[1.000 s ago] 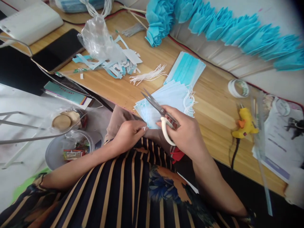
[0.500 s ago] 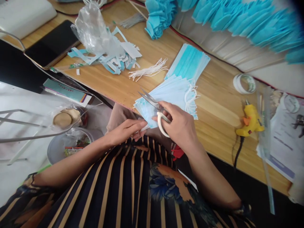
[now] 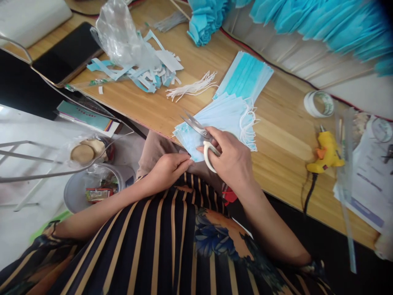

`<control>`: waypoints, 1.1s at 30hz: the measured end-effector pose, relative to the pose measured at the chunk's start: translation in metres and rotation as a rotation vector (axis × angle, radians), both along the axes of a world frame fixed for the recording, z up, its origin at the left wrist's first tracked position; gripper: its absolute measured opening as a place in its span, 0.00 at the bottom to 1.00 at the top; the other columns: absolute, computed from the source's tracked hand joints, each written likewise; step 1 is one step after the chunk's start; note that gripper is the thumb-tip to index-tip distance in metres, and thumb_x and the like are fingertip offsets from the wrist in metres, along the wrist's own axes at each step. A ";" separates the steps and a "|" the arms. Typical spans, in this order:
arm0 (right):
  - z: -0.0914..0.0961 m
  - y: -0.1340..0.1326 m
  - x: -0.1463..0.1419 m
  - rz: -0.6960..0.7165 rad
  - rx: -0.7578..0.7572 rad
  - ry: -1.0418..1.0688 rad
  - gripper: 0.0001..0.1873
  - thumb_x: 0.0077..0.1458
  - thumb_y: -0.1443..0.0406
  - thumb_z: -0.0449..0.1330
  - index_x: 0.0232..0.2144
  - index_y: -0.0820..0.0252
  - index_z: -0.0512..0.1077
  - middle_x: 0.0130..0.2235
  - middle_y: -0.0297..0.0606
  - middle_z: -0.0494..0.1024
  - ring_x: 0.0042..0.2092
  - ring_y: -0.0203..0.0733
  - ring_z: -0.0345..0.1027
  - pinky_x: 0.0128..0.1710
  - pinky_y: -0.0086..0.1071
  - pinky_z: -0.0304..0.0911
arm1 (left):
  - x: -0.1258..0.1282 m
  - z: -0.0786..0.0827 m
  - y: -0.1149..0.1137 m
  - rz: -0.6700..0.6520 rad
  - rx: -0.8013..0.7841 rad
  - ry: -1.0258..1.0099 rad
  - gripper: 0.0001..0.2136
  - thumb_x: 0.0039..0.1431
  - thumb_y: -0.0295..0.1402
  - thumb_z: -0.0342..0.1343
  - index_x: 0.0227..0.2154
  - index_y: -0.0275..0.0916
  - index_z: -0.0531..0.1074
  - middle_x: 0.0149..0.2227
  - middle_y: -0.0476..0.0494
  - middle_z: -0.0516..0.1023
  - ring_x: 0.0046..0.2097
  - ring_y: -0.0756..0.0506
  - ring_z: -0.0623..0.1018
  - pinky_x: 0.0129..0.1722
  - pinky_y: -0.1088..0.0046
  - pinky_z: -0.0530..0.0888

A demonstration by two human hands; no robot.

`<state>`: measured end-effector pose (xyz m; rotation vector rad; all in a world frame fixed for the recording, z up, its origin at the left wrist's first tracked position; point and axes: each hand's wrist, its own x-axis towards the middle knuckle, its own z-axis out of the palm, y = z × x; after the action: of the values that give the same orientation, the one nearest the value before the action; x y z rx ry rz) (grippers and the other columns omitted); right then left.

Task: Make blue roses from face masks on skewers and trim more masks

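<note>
My right hand point(image 3: 231, 155) is closed round white-handled scissors point(image 3: 196, 126), whose blades stand a little apart and point to the upper left. Beneath the scissors, pale blue face masks point(image 3: 221, 112) lie fanned out at the table's near edge, with white ear loops point(image 3: 248, 125) gathered on their right side. My left hand point(image 3: 172, 166) pinches the near corner of a face mask point(image 3: 197, 155) between thumb and forefinger; its other fingers are partly hidden. Behind the fan lies a stack of brighter blue masks point(image 3: 241, 78).
Cut white loops point(image 3: 193, 87) and blue-white strips point(image 3: 147, 78) lie beside a clear plastic bag point(image 3: 118, 35) and a phone point(image 3: 67, 53). At right are a yellow glue gun point(image 3: 326, 153) and tape point(image 3: 318, 103). Blue fabric flowers point(image 3: 307, 20) stand behind. A bin point(image 3: 72, 190) is below left.
My left hand has shifted slightly up and right to the mask's corner; the loop ends seen below its fingers no longer show. The scissors stay in my right hand, nearly unmoved.
</note>
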<state>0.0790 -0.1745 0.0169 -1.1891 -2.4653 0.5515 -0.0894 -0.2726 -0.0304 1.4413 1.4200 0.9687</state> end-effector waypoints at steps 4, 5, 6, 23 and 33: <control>0.018 -0.010 0.013 -0.040 -0.236 0.224 0.24 0.55 0.56 0.67 0.55 0.49 0.74 0.38 0.36 0.79 0.33 0.41 0.70 0.38 0.35 0.68 | 0.003 0.004 0.001 -0.008 -0.070 -0.118 0.15 0.66 0.38 0.49 0.28 0.36 0.72 0.25 0.49 0.71 0.29 0.50 0.69 0.31 0.76 0.64; 0.023 -0.014 0.020 -0.043 -0.323 0.277 0.26 0.54 0.56 0.68 0.55 0.48 0.73 0.38 0.35 0.78 0.32 0.40 0.69 0.37 0.35 0.69 | 0.004 0.005 0.001 -0.015 -0.094 -0.164 0.15 0.66 0.39 0.49 0.28 0.36 0.73 0.25 0.49 0.71 0.30 0.50 0.69 0.31 0.76 0.64; 0.029 -0.019 0.028 -0.035 -0.417 0.316 0.27 0.54 0.57 0.68 0.56 0.47 0.72 0.38 0.35 0.78 0.32 0.40 0.69 0.36 0.36 0.69 | 0.004 0.006 0.001 -0.022 -0.116 -0.210 0.15 0.66 0.39 0.50 0.28 0.36 0.73 0.25 0.50 0.70 0.29 0.50 0.69 0.31 0.77 0.64; -0.016 -0.047 0.091 0.031 -1.195 0.129 0.27 0.54 0.57 0.68 0.55 0.57 0.75 0.35 0.34 0.76 0.34 0.37 0.67 0.35 0.30 0.65 | 0.002 0.013 -0.003 -0.092 -0.269 -0.456 0.19 0.69 0.43 0.48 0.23 0.39 0.58 0.21 0.55 0.55 0.23 0.54 0.56 0.23 0.78 0.55; -0.035 -0.043 0.083 0.055 -1.352 0.322 0.28 0.51 0.54 0.71 0.53 0.57 0.76 0.36 0.34 0.73 0.34 0.35 0.63 0.35 0.29 0.62 | 0.004 0.021 -0.001 -0.144 -0.193 -0.373 0.15 0.70 0.38 0.47 0.27 0.37 0.63 0.22 0.55 0.58 0.25 0.53 0.59 0.25 0.77 0.57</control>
<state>0.1617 -0.2171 -0.0179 -1.1943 -1.6736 2.3850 -0.0852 -0.2740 -0.0093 1.1339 1.0885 0.9251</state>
